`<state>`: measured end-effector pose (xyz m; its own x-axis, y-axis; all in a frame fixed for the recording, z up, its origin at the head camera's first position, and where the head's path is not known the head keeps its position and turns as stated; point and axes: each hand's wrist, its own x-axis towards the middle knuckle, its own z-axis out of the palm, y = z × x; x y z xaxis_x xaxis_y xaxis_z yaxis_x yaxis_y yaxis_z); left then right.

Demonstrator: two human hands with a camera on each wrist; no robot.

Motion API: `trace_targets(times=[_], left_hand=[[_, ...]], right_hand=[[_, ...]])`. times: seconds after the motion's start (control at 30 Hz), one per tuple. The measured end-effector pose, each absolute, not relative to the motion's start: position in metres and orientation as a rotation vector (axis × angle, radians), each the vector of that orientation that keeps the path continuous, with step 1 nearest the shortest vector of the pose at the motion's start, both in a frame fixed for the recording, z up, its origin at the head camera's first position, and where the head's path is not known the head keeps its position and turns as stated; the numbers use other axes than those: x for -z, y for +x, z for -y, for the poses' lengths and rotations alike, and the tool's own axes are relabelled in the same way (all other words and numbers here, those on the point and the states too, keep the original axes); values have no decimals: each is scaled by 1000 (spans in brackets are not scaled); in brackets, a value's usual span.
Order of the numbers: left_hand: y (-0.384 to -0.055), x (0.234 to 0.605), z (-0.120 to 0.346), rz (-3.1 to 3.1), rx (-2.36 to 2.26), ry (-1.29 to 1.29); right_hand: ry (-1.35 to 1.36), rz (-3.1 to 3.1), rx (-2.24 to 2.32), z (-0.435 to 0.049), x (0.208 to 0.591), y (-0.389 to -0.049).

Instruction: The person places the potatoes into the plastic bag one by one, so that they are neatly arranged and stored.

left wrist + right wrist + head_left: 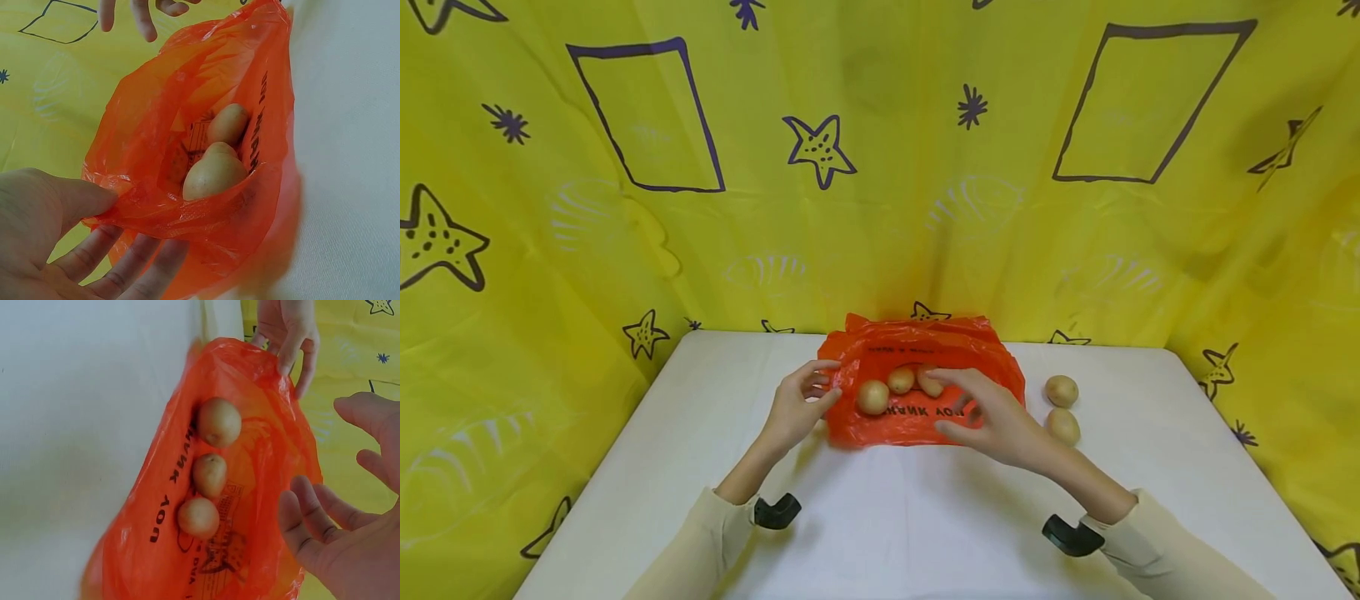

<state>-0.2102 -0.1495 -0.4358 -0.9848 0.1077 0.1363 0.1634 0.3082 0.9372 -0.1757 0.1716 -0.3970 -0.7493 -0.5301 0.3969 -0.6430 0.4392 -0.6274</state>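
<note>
A red plastic bag (917,429) with dark printing lies with its mouth spread open on the white table. Three potatoes (219,422) sit inside it in a row. At the bag's left edge my left hand (795,408) pinches the rim, thumb on the inner side and fingers outside, as the left wrist view shows. My right hand (992,417) hovers over the bag's right part, fingers spread and gently bent, holding nothing. Its fingertips overlap the rightmost potato in the head view, but the right wrist view shows them apart from it.
Two more potatoes, a farther one (1062,391) and a nearer one (1063,427), lie on the white table (880,533) right of the bag. A yellow curtain (880,208) with starfish drawings encloses the table's back and sides. Dark wrist devices (1072,536) sit at both sleeves.
</note>
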Motion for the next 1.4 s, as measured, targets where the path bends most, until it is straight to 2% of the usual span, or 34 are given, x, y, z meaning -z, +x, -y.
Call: trace_targets(times=[0.57,1.4], left_hand=[[-213,437,150,2513,1801,-273],[-211,437,150,2509,1806,-281]], right_hand=[[1041,2415,-1074,-204,392,-188],[666,2525,-983,-276,396,-206]])
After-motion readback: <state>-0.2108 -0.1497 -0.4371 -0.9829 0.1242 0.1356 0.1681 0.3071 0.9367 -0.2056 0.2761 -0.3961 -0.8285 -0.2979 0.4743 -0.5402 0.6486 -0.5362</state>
